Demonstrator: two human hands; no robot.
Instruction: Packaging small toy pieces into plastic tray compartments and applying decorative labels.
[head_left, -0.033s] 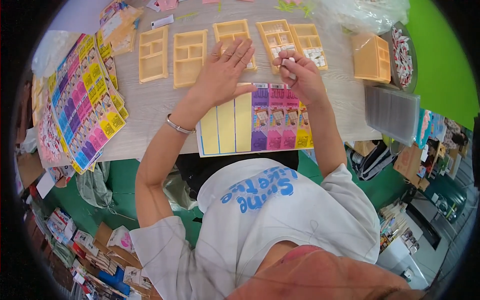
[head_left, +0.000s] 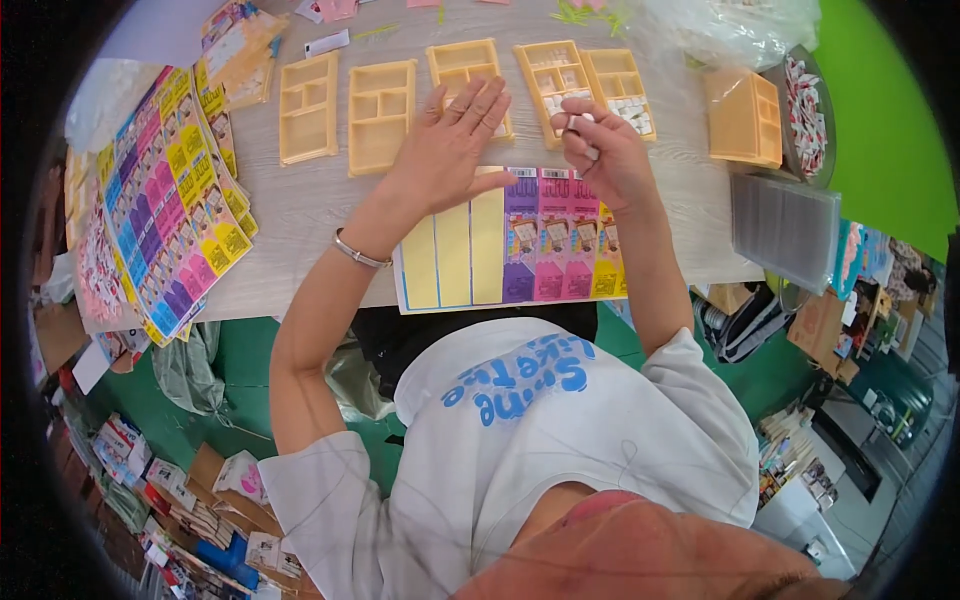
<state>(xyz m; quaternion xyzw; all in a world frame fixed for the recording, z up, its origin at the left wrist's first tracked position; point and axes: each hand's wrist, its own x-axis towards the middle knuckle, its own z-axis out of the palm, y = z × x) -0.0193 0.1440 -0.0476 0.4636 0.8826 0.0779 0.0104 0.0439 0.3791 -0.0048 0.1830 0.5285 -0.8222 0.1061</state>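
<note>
Reaching palm-down over the third tray (head_left: 462, 58) with the left hand (head_left: 448, 130), with straight, slightly parted fingers and with the thumb out to the right, by the far edge of a printed sheet (head_left: 455, 255). Cannot tell of any hold beneath that palm. Pinching white pieces (head_left: 592, 153) in the right hand (head_left: 607, 150), with curled fingers closed toward the thumb, over the near end of the fourth tray (head_left: 545, 57) and hiding its near right corner. With similar pieces inside the fourth tray and the fifth tray (head_left: 610, 66).

Bounded in front by the near edge of the table (head_left: 700, 235), nearly met by the printed sheet. Bounded at left by a pile of colourful sheets (head_left: 170, 200), spilling past that edge; at right by a block of trays (head_left: 733, 115), a bowl (head_left: 828, 110) and some clear sleeves (head_left: 785, 228). Roomiest between pile and printed sheet, and from the fifth tray across to the block. Narrow between the first tray (head_left: 308, 125) and the second tray (head_left: 375, 150); tighter still between fourth and fifth.

Almost unchanged from the earlier frame at the left hand. Turned and shifted slightly rightward at the right hand, with the pinched pieces showing at a slightly different angle.
</note>
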